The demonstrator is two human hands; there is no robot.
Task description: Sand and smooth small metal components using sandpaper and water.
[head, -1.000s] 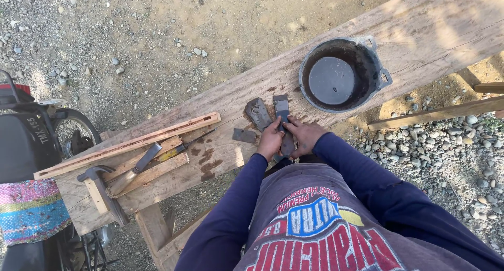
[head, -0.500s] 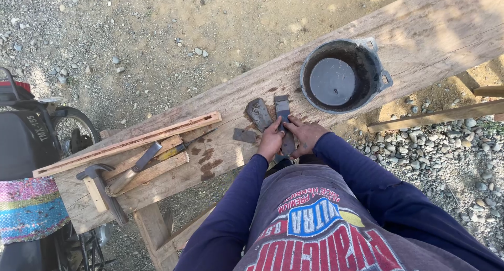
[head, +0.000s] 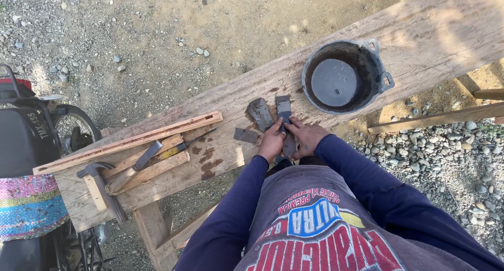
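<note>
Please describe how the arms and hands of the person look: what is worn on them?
Both arms wear long, plain dark navy blue sleeves reaching the wrists. The left hand and right hand are bare: no gloves. No rings, watch or markings can be made out at this size.

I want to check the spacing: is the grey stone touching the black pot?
Apart. The head view shows bare wood of the plank between the grey stone and the black pot.
</note>
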